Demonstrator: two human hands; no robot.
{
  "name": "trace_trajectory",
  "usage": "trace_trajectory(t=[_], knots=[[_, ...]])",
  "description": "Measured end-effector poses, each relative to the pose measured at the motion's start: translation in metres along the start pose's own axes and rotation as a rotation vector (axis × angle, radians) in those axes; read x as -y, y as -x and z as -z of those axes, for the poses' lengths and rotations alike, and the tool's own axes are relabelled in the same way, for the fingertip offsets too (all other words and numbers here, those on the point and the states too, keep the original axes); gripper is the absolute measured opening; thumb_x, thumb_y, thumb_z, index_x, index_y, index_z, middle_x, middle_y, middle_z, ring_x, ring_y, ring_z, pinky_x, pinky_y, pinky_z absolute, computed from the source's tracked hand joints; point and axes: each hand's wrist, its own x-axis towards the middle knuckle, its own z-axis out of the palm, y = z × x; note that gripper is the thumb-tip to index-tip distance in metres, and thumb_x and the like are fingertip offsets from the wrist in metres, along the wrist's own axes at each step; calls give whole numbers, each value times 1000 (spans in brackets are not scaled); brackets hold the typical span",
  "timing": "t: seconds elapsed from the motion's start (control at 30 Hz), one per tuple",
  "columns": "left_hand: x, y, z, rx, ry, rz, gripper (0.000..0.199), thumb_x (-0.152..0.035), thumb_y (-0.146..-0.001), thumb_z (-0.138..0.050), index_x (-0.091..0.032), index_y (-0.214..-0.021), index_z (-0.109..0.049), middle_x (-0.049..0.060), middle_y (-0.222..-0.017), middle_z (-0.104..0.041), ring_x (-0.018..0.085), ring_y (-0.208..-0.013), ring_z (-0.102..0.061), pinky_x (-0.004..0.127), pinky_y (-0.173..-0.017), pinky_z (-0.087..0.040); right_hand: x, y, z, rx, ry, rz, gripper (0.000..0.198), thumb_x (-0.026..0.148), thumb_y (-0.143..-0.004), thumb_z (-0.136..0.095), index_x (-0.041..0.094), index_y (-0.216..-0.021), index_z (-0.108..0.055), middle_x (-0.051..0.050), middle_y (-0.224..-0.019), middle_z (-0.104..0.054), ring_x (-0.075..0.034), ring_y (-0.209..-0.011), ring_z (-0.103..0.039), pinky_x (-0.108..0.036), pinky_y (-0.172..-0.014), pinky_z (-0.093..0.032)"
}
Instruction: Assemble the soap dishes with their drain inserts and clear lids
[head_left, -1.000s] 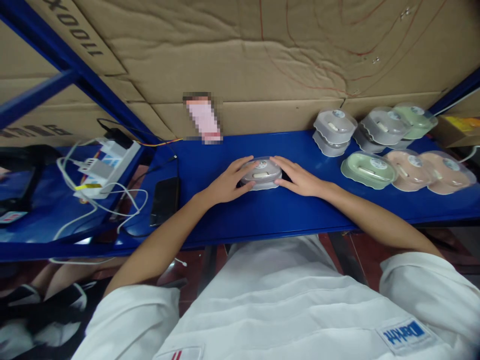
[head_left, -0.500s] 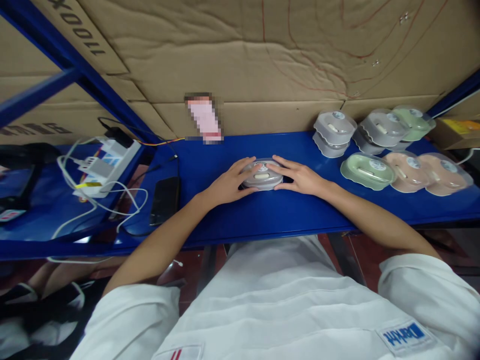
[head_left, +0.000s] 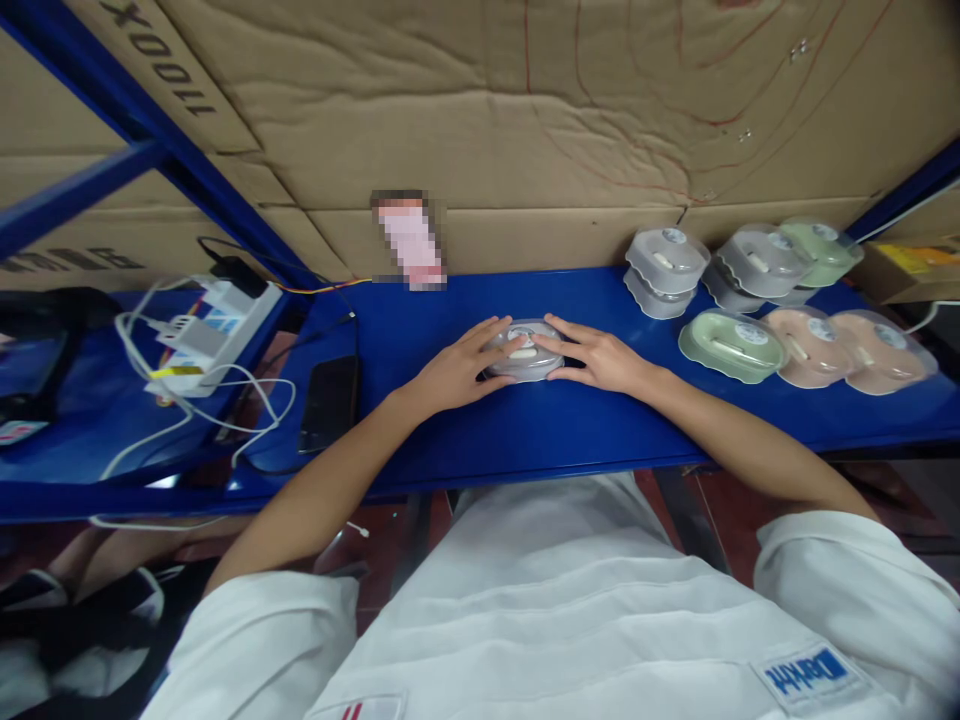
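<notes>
A small grey plastic box with a clear domed lid point(head_left: 534, 366) lies on the blue tabletop in front of me. It has a round sticker and a pale oblong piece on top. My left hand point(head_left: 461, 368) curves round its left side, thumb low on the near edge and fingers over the lid. From the right, my right hand point(head_left: 604, 360) grips it the same way, thumb at the near edge and fingertips at the far edge and top. The lid looks seated on the base; parts of both sides are hidden under my fingers.
Similar lidded boxes stand at the right: stacked grey ones point(head_left: 667, 262), a green one point(head_left: 733, 346) and pink ones point(head_left: 810, 348). At the left lie a black phone point(head_left: 330, 402) and a power strip point(head_left: 214, 330) with loose cables. Cardboard point(head_left: 487, 150) walls the back.
Both hands keep their places round the grey box. My fingers have shifted only slightly on the lid, and the whole view has moved a little.
</notes>
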Motion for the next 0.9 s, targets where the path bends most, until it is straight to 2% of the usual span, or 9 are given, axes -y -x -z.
trace_trajectory(t=[0.17, 0.27, 0.47, 0.6, 0.73, 0.9], knots=[[-4, 0, 3, -5, -20, 36, 65, -48, -104, -66, -32, -164, -47, 15, -173, -39, 36, -161, -38, 62, -127, -41, 2, -1, 1, 27, 6, -9, 63, 57, -106, -61, 37, -164, -49, -5, -178, -31, -32, -160, -41, -55, -129, -42], [-6, -2, 7, 9, -36, 65, 66, -50, -101, -70, -31, -161, -50, 16, -169, -42, 37, -156, -43, 60, -124, -45, 1, -3, 13, 47, 41, -19, 62, 62, -108, -52, 35, -165, -48, -6, -176, -36, -33, -159, -42, -58, -129, -39], [-9, -4, 10, 15, -66, 160, 69, -49, -93, -77, -28, -154, -54, 16, -161, -45, 39, -149, -49, 60, -123, -45, -11, -1, 41, -77, 151, -147, 63, 57, -111, -45, 26, -165, -47, -13, -170, -46, -34, -158, -44, -61, -126, -39], [-12, -5, 11, 29, -53, 173, 70, -54, -93, -75, -28, -154, -53, 16, -166, -40, 41, -151, -47, 63, -124, -43, -17, -1, 32, -21, 128, -148, 59, 56, -110, -47, 25, -160, -55, -15, -162, -56, -36, -151, -53, -62, -122, -42], [-12, -4, 12, 39, -88, 206, 65, -54, -96, -71, -29, -153, -54, 16, -165, -44, 41, -149, -49, 63, -121, -45, -15, -3, 30, -7, 166, -138, 57, 57, -110, -47, 25, -155, -59, -14, -157, -62, -36, -147, -57, -60, -119, -44], [-8, -4, 13, 4, -117, 253, 66, -45, -94, -72, -27, -154, -53, 17, -166, -45, 43, -148, -50, 64, -118, -45, -21, 3, 62, -133, 298, -283, 54, 56, -109, -45, 23, -148, -64, -16, -152, -65, -40, -143, -56, -64, -121, -38]])
